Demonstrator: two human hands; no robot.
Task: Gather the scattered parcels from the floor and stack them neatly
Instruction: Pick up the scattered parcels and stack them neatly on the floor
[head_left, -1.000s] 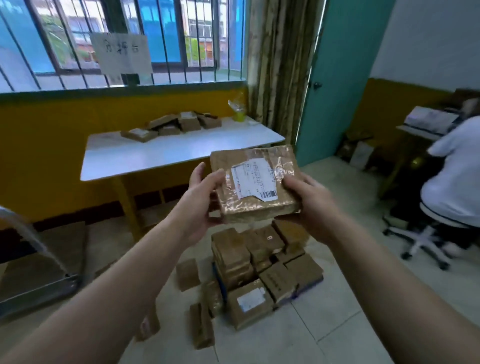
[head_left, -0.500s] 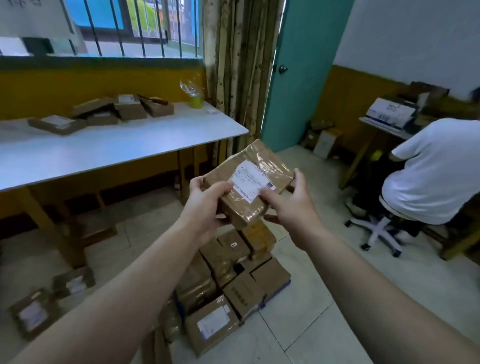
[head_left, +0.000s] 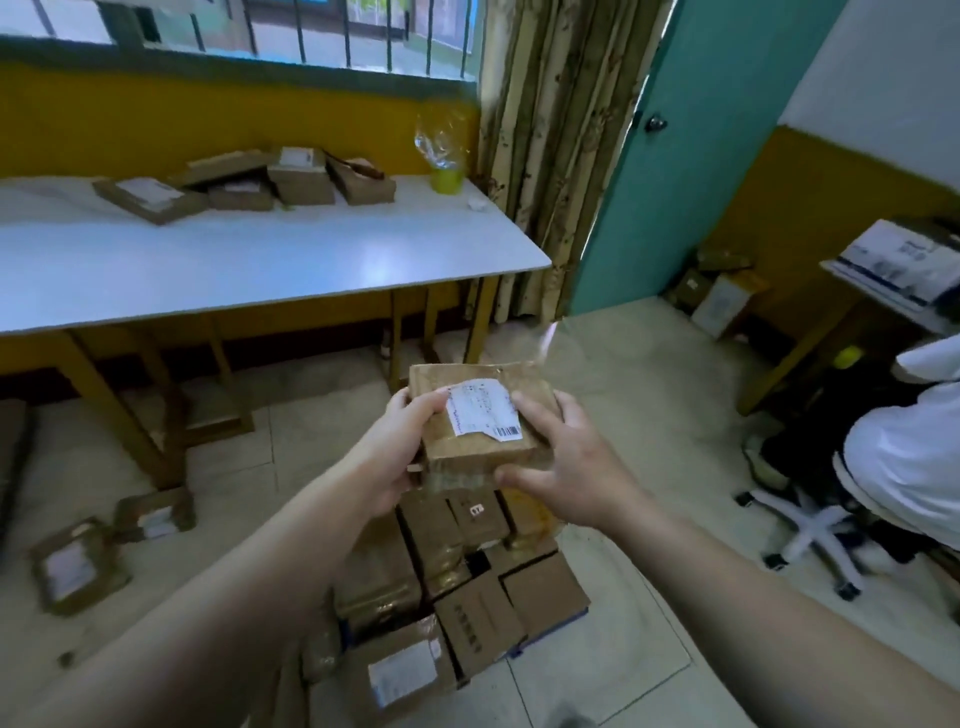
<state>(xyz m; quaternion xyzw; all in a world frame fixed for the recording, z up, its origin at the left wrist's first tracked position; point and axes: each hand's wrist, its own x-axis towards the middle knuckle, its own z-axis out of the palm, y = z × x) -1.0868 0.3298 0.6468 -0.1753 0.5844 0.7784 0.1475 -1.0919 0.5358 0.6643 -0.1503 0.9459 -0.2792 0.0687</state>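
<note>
One taped parcel (head_left: 480, 415), white label up, is gripped in two hands above the floor stack (head_left: 467, 587): the left hand (head_left: 395, 452) curls round its left edge, the right hand (head_left: 566, 467) clasps its right side. Two loose parcels (head_left: 78, 564) lie apart at left; five further parcels (head_left: 291, 182) rest on the white table (head_left: 260, 270).

I see cool daylight coming through the barred window (head_left: 332, 36) at the top, laying a soft sheen on the long white tabletop (head_left: 291, 270). The whole frame looks slightly soft to me, and the teal door (head_left: 691, 171) leans with wide-angle distortion.
</note>
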